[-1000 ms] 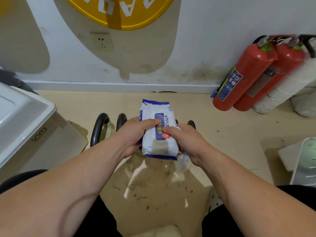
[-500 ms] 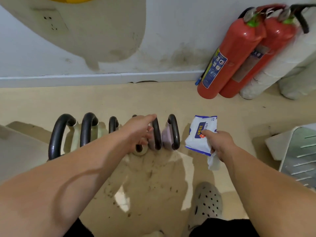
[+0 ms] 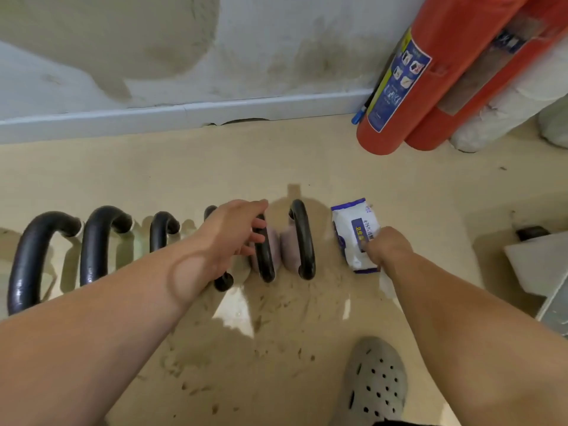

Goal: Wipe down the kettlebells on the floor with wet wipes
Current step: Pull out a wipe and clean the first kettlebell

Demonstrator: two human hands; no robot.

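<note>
— Hand positions?
— I see my left hand reaching to 12 o'clock, fingers loosely curled around a kettlebell handle. My right hand presses the wet wipes pack on the floor, a loose wipe beneath it; grip unclear.
— Surroundings?
— Kettlebells in a row from 9 o'clock; fire extinguishers at 1 o'clock; grey clog at 5.

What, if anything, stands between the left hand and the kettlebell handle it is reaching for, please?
Nothing visible does. The left hand is already at the handle of the second kettlebell from the right, fingers curling around it. The wipes pack sits off to the right under the right hand.
</note>
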